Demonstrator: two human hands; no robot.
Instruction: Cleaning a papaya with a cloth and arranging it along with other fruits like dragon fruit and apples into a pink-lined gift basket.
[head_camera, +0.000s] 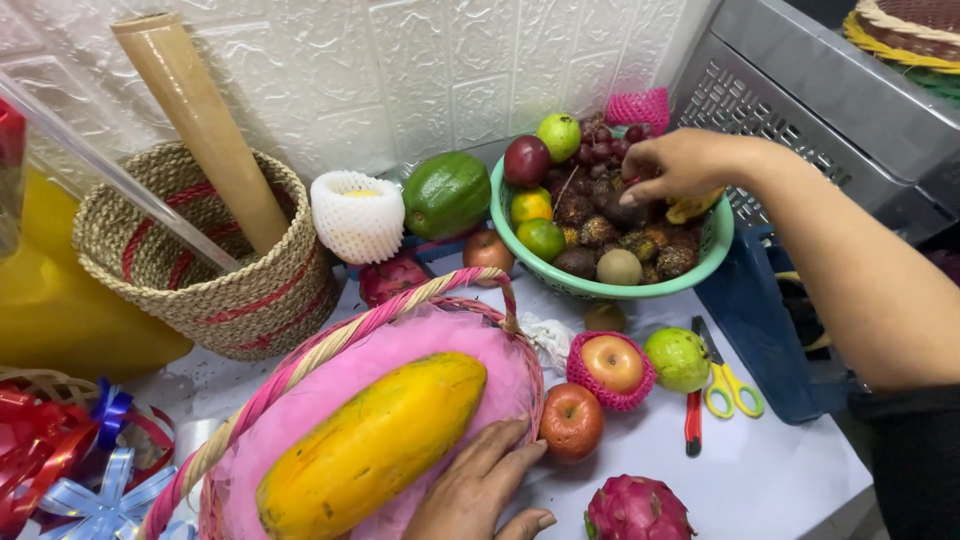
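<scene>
Left hand (478, 488) rests flat, fingers spread, on rim of pink-lined basket (520, 385) holding a papaya (375, 445), right hand (675, 165) pinches fruit in the green bowl (715, 245) behind it

We see a yellow papaya (375, 443) lying slantwise in our pink-lined basket (300, 370); the green bowl (715, 245) brims with mixed fruit.
</scene>
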